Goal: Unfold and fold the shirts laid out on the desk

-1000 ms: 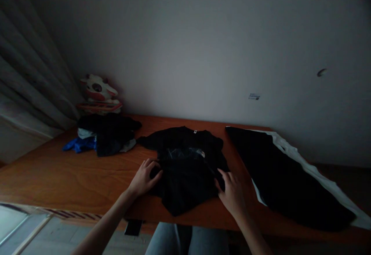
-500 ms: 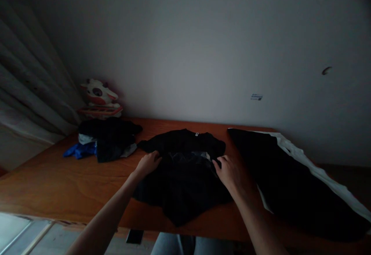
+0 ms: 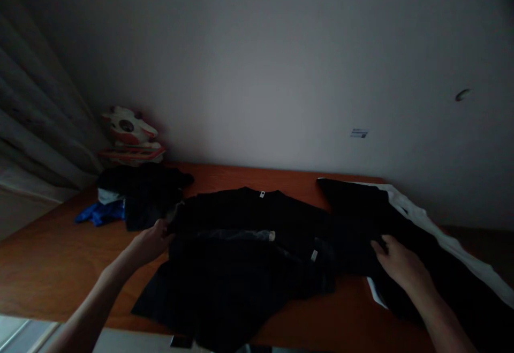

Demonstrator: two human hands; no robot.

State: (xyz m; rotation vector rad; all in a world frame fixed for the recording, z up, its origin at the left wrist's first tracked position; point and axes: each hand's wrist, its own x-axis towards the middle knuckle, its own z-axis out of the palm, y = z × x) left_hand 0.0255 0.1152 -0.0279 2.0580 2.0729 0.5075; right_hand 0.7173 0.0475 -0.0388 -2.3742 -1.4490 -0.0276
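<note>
A black T-shirt [image 3: 249, 211] lies across the middle of the wooden table, its collar with a small white label toward the wall. My left hand [image 3: 151, 243] is closed on the shirt's left side. Out to the right, my right hand [image 3: 399, 262] pinches the end of dark cloth stretching from the shirt, over the edge of a flat black garment [image 3: 425, 256]. The lower part of the shirt lies bunched toward me, with a greyish strip and another small white tag showing. Dim light hides where one dark layer ends and another begins.
On the left sits a heap of dark clothes [image 3: 146, 195] with a blue piece [image 3: 102, 212]. Behind it stands a cow-shaped toy [image 3: 130, 133] beside a curtain [image 3: 40, 112]. White cloth [image 3: 433, 219] shows along the right garments. The wall borders the table's [image 3: 56, 267] far edge.
My hands have moved apart, the left one leftward and the right one further rightward. The black shirt is drawn wider between them, and a second white tag now shows.
</note>
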